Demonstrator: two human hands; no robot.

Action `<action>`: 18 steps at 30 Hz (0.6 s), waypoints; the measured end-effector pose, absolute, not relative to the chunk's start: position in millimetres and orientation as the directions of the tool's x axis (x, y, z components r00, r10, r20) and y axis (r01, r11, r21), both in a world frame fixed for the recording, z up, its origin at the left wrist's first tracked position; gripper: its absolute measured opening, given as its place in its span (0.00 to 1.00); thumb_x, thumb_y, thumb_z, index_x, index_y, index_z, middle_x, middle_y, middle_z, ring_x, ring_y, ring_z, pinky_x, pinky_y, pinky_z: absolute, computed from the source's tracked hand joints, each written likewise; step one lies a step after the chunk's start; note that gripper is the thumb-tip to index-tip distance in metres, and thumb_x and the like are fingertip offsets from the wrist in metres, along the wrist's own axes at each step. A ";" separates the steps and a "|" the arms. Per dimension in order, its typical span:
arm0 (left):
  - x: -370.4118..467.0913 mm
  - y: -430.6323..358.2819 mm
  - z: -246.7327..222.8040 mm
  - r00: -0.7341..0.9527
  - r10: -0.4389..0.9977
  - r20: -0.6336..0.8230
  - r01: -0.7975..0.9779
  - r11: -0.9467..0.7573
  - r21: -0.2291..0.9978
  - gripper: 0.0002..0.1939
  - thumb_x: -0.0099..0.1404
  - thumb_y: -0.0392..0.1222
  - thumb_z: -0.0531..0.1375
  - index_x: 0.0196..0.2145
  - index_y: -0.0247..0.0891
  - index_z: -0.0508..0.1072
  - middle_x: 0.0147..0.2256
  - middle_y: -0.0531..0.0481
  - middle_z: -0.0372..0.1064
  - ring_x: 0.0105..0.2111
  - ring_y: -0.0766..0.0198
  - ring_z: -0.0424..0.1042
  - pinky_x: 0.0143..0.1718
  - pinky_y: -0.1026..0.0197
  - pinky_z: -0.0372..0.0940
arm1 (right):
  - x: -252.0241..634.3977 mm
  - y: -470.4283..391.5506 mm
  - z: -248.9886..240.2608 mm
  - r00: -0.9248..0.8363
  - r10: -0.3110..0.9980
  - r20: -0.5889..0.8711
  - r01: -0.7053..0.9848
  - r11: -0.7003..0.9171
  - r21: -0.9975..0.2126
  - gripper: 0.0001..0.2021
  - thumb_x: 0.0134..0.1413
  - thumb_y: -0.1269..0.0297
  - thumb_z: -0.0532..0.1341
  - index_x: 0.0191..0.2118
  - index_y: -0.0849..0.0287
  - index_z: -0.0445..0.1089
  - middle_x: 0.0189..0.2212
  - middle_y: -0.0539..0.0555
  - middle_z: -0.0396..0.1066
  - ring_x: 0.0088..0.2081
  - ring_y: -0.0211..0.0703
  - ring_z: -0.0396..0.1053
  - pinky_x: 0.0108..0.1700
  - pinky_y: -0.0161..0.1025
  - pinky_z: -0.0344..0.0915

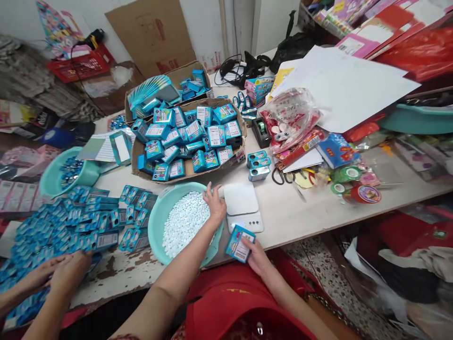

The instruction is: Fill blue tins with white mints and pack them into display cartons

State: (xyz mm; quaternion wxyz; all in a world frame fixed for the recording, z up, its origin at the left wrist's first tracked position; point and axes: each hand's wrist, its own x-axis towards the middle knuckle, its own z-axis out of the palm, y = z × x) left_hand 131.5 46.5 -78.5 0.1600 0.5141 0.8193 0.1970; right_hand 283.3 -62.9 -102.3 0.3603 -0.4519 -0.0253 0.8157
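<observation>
My left hand (215, 204) is over the right rim of a mint-green basin (155, 236), fingers spread apart and nothing visible in them. Small white pellets (186, 222) fill the bottom of that basin. My right hand (257, 257) grips a small blue printed carton (240, 243) in front of the table edge, tilted, with its label side up. Between the two hands and a little beyond them lies a flat white digital scale (242, 200) with a bare platform.
Cardboard trays of blue cartons (187, 137) stand behind the basin. At left, a co-worker's hands (67, 269) are among many blue cartons (46, 231). Another green basin (53, 174) holds shiny blue pieces. Scissors (283, 175), tape rolls (350, 174) and papers (339, 89) lie to the right.
</observation>
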 end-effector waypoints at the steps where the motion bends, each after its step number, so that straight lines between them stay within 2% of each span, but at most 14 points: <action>1: 134.3 47.5 -78.8 -0.395 0.917 -0.061 0.788 0.372 0.491 0.32 0.46 0.24 0.50 0.50 0.39 0.64 0.62 0.41 0.47 0.64 0.55 0.46 0.63 0.44 0.39 | 285.7 -63.3 -102.8 -0.290 0.617 -0.732 -0.589 -0.717 -0.371 0.20 0.34 0.56 0.73 0.35 0.58 0.73 0.32 0.53 0.78 0.35 0.48 0.75 0.45 0.49 0.68; 4: 149.2 53.3 -80.9 -0.325 0.945 -0.040 0.798 0.297 0.525 0.33 0.45 0.24 0.49 0.51 0.38 0.62 0.62 0.39 0.47 0.64 0.56 0.46 0.63 0.45 0.38 | 294.1 -66.8 -102.4 -0.181 0.613 -0.769 -0.627 -0.674 -0.390 0.19 0.33 0.56 0.73 0.34 0.58 0.74 0.32 0.53 0.78 0.35 0.49 0.75 0.45 0.49 0.68; 7: 163.8 60.1 -81.5 -0.333 0.942 -0.032 0.773 0.293 0.563 0.32 0.48 0.25 0.50 0.53 0.37 0.60 0.63 0.38 0.45 0.64 0.53 0.45 0.62 0.44 0.39 | 301.5 -75.3 -97.0 -0.088 0.629 -0.772 -0.641 -0.629 -0.440 0.18 0.31 0.60 0.73 0.33 0.58 0.74 0.31 0.52 0.77 0.34 0.49 0.74 0.44 0.49 0.69; 10: 155.9 58.3 -80.5 -0.310 0.951 -0.011 0.734 0.247 0.633 0.30 0.57 0.32 0.51 0.58 0.38 0.53 0.63 0.38 0.46 0.64 0.53 0.45 0.61 0.44 0.42 | 306.0 -87.1 -86.5 0.023 0.664 -0.747 -0.635 -0.567 -0.524 0.17 0.30 0.60 0.74 0.31 0.59 0.73 0.29 0.52 0.77 0.32 0.48 0.74 0.42 0.49 0.69; 13: 117.0 46.7 -84.3 -0.273 0.961 0.050 0.693 0.160 0.703 0.24 0.65 0.40 0.48 0.58 0.39 0.52 0.60 0.39 0.53 0.60 0.57 0.53 0.59 0.49 0.50 | 308.5 -97.4 -73.5 0.205 0.709 -0.675 -0.571 -0.474 -0.671 0.19 0.29 0.60 0.74 0.31 0.58 0.71 0.27 0.50 0.75 0.29 0.45 0.72 0.38 0.46 0.70; 15: 86.4 40.3 -91.1 -0.244 0.969 0.029 0.739 0.166 0.653 0.19 0.67 0.43 0.46 0.54 0.38 0.60 0.54 0.39 0.60 0.56 0.56 0.58 0.58 0.50 0.52 | 309.4 -101.9 -65.4 0.325 0.749 -0.578 -0.455 -0.411 -0.790 0.21 0.29 0.61 0.74 0.34 0.57 0.70 0.27 0.48 0.74 0.28 0.41 0.70 0.37 0.42 0.69; 18: 63.0 39.9 -102.5 -0.170 0.981 -0.093 0.875 0.194 0.444 0.21 0.65 0.49 0.49 0.50 0.34 0.66 0.52 0.36 0.62 0.56 0.46 0.56 0.56 0.45 0.52 | 308.1 -104.3 -57.4 0.399 0.789 -0.467 -0.280 -0.380 -0.881 0.23 0.31 0.60 0.74 0.38 0.57 0.69 0.28 0.47 0.73 0.29 0.40 0.69 0.38 0.41 0.68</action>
